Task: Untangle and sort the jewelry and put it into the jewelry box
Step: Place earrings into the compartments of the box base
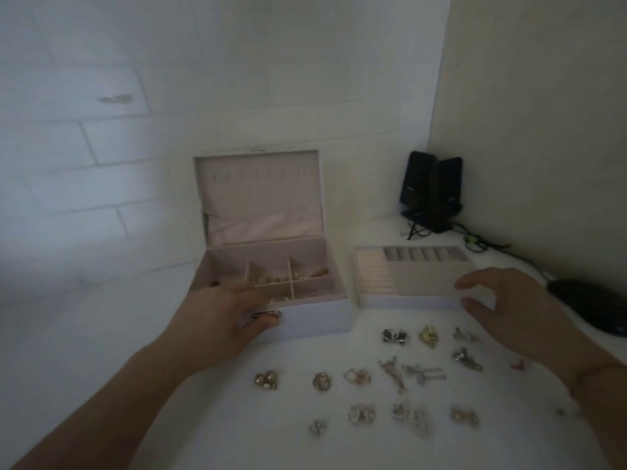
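two black speakers (431, 191) upright in far corner, cables trailing; dark mouse (587, 308) right.

Left hand (224, 310) covers the jewelry box (305, 313) near-left compartment and front rim; whatever its fingers pinch is indistinct. Right hand (509, 310) hides the tray (407, 301) right corner. Jewelry pieces (393, 371) on the bench (203, 418) are too blurred to identify.
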`<state>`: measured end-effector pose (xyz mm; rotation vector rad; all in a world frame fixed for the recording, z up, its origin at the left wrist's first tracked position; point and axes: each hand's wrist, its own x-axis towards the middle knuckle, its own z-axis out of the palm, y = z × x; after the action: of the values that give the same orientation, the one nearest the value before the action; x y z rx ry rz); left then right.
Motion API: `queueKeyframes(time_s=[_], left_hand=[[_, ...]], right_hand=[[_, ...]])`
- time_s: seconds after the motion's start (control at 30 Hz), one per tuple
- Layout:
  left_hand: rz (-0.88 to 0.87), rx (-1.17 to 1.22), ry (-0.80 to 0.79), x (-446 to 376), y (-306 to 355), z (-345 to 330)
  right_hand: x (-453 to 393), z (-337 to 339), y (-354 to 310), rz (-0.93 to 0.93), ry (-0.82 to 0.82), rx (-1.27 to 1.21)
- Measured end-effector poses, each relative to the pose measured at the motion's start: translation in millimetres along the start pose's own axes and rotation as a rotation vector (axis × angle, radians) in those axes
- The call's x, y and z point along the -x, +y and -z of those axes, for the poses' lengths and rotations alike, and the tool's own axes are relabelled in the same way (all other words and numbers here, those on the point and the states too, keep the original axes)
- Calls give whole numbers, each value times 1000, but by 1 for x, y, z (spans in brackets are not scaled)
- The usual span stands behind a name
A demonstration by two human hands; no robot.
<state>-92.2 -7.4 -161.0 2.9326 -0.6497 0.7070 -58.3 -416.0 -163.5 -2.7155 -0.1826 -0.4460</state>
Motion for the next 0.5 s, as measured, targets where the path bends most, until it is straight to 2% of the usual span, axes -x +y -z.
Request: queueKeyframes(time_s=[0.17,0.33,0.4,0.5], left_hand=[[76,22,10,14,-25,15],[197,84,-72,26,-42,32],[214,37,-103,21,-39,38],[78,30,93,-4,-6,46]], right_hand=[[-5,9,15,-152,36,-64],[-6,14,24,-192,-133,-112],[-7,13,24,-207,-140,-143],[-11,12,22,-225,-143,-188]])
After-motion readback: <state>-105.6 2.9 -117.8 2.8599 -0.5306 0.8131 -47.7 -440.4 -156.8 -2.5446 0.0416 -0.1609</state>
